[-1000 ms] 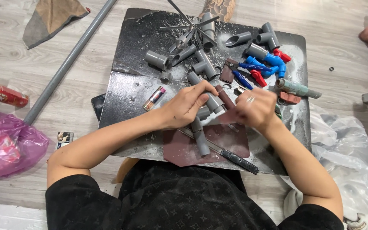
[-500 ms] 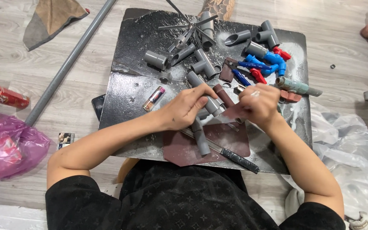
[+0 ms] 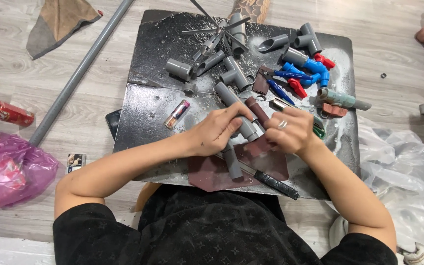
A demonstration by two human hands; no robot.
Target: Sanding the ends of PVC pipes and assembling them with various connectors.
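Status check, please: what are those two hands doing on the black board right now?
Left hand grips grey pipe assembly. Right hand works brown piece against it. Loose fittings and knife close by, nothing blocking.

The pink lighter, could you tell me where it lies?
In the head view, the pink lighter lies on the black board, beside the left hand.

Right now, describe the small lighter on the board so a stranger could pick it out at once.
Start at the dark board on the wood floor. Left of the left hand, on a bare patch, lies the lighter, slanted. Unlike the grey pipe fittings above it, it is slim, pinkish, with a metal tip.
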